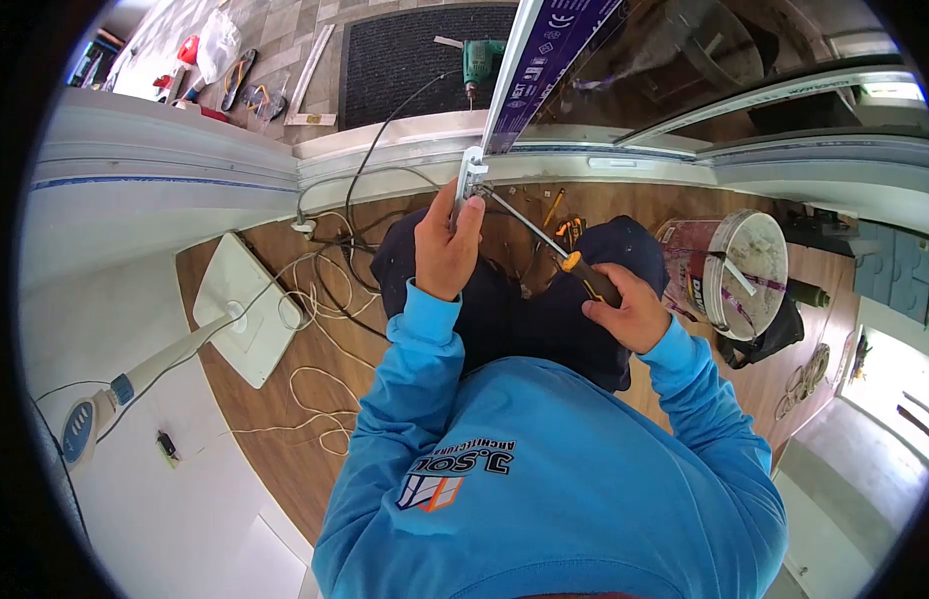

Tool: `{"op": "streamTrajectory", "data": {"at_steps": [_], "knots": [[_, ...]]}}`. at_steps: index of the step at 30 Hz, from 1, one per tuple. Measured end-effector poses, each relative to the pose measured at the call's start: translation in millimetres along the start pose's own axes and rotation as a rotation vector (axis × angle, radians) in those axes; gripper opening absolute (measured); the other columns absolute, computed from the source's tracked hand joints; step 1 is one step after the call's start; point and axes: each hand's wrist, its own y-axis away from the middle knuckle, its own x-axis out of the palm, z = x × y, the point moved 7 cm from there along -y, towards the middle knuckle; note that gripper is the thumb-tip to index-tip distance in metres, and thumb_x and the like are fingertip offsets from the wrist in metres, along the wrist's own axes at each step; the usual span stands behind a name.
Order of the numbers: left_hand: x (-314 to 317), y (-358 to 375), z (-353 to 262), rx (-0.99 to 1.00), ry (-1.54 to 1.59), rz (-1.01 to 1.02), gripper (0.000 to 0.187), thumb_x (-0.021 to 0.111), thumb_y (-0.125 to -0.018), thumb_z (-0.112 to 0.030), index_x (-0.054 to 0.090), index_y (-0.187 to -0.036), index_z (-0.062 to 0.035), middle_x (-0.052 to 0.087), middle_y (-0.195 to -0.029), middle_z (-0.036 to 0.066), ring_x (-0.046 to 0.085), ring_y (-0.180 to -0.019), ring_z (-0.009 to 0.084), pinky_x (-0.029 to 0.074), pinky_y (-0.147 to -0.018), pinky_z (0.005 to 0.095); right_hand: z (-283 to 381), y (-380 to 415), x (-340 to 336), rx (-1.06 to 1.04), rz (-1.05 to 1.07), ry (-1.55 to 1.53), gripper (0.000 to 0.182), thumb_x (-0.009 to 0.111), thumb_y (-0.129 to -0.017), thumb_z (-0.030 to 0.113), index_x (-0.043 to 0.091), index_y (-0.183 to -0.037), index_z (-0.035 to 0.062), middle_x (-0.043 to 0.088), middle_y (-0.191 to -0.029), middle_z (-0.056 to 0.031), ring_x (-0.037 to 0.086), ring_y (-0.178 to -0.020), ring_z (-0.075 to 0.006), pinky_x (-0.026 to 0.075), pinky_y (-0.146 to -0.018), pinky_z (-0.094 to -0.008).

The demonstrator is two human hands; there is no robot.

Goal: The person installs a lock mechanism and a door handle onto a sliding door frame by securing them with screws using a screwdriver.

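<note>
My left hand pinches a narrow white metal-and-plastic fitting between thumb and fingers, close to the lower corner of a white-framed glass panel. Wrapped round the dark and yellow handle of a screwdriver is my right hand. The long shaft slants up and left, and its tip meets the fitting just beside my left thumb. Behind the screwdriver, a yellow-and-black tape measure lies near my knees.
A plaster-stained bucket stands to the right. Loose cables tangle on the wooden floor at left, beside a white stand base. Beyond the door sill, a green drill rests on a dark mat; flip-flops lie further left.
</note>
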Motion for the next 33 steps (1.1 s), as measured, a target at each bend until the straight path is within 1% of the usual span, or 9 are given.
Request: {"op": "streamTrajectory", "data": {"at_steps": [4,10,13,15,16,18,23,26,33], "knots": [[0,0,2,-0.001,-0.036,-0.018,0.037,0.058,-0.093,-0.023,0.056,-0.124,-0.0028,0.054,-0.067,0.000,0.049,-0.059,0.0055,0.041,-0.053,0.0219,-9,-1,2,-0.003,0.024,-0.008,0.043,0.069,-0.076,0.014,0.055,-0.113,-0.0008,0.059,-0.103,-0.0190,0.060,-0.095,-0.0332,0.047,-0.084,-0.0368],[-2,-2,6,-0.004,-0.064,-0.010,0.036,0.059,-0.093,-0.024,0.057,-0.122,-0.0025,0.056,-0.068,0.001,0.049,-0.061,0.0064,0.042,-0.055,0.0226,-12,-1,2,0.015,0.040,-0.007,0.044,0.071,-0.078,0.015,0.054,-0.116,0.0014,0.061,-0.095,-0.0128,0.059,-0.087,-0.0217,0.046,-0.080,-0.0331],[-5,-5,-3,0.116,-0.216,-0.010,0.034,0.060,-0.092,-0.023,0.058,-0.119,-0.0019,0.062,-0.074,0.009,0.058,-0.063,0.0148,0.046,-0.059,0.0273,-13,-2,-1,0.043,0.133,-0.003,0.045,0.069,-0.081,0.018,0.053,-0.120,0.0009,0.060,-0.093,-0.0119,0.059,-0.081,-0.0196,0.048,-0.070,-0.0306],[-4,-4,-26,0.369,-0.504,0.005,0.033,0.061,-0.089,-0.022,0.059,-0.115,-0.0020,0.065,-0.086,0.017,0.064,-0.069,0.0281,0.050,-0.064,0.0332,-32,11,17,0.477,0.514,-0.556,0.041,0.060,-0.086,0.019,0.051,-0.121,-0.0005,0.063,-0.099,-0.0206,0.066,-0.077,-0.0254,0.052,-0.054,-0.0276],[-6,-6,-30,0.371,-0.503,0.006,0.033,0.061,-0.089,-0.022,0.059,-0.115,-0.0020,0.065,-0.086,0.017,0.064,-0.069,0.0281,0.050,-0.064,0.0332,-35,12,14,0.476,0.511,-0.556,0.041,0.060,-0.086,0.019,0.051,-0.121,-0.0005,0.063,-0.099,-0.0206,0.066,-0.077,-0.0254,0.052,-0.054,-0.0276],[-2,-3,-48,0.564,-0.584,0.075,0.033,0.061,-0.088,-0.022,0.059,-0.115,-0.0037,0.065,-0.095,0.018,0.064,-0.075,0.0351,0.051,-0.065,0.0366,-21,24,23,0.621,0.672,-1.390,0.044,0.052,-0.091,0.020,0.043,-0.128,-0.0035,0.062,-0.104,-0.0235,0.068,-0.074,-0.0263,0.052,-0.044,-0.0244],[0,-1,-55,0.467,-0.635,0.211,0.034,0.061,-0.088,-0.023,0.057,-0.117,-0.0052,0.064,-0.096,0.017,0.064,-0.077,0.0333,0.051,-0.065,0.0373,-23,35,18,0.461,0.757,-1.339,0.051,0.048,-0.096,0.025,0.033,-0.134,-0.0056,0.060,-0.106,-0.0241,0.068,-0.077,-0.0281,0.050,-0.039,-0.0237],[-3,-1,-51,0.494,-0.620,0.198,0.034,0.060,-0.088,-0.022,0.057,-0.117,-0.0054,0.064,-0.096,0.017,0.064,-0.077,0.0332,0.052,-0.064,0.0376,-25,36,20,0.524,0.648,-1.606,0.054,0.044,-0.098,0.034,0.032,-0.135,-0.0026,0.056,-0.096,-0.0170,0.060,-0.064,-0.0162,0.043,-0.035,-0.0164],[-8,0,-51,0.493,-0.566,0.103,0.034,0.060,-0.089,-0.021,0.057,-0.118,-0.0035,0.064,-0.094,0.017,0.063,-0.079,0.0346,0.051,-0.065,0.0372,-4,39,45,0.588,0.622,-2.076,0.051,0.040,-0.099,0.036,0.035,-0.135,-0.0007,0.056,-0.093,-0.0148,0.054,-0.057,-0.0122,0.041,-0.035,-0.0156]]}}
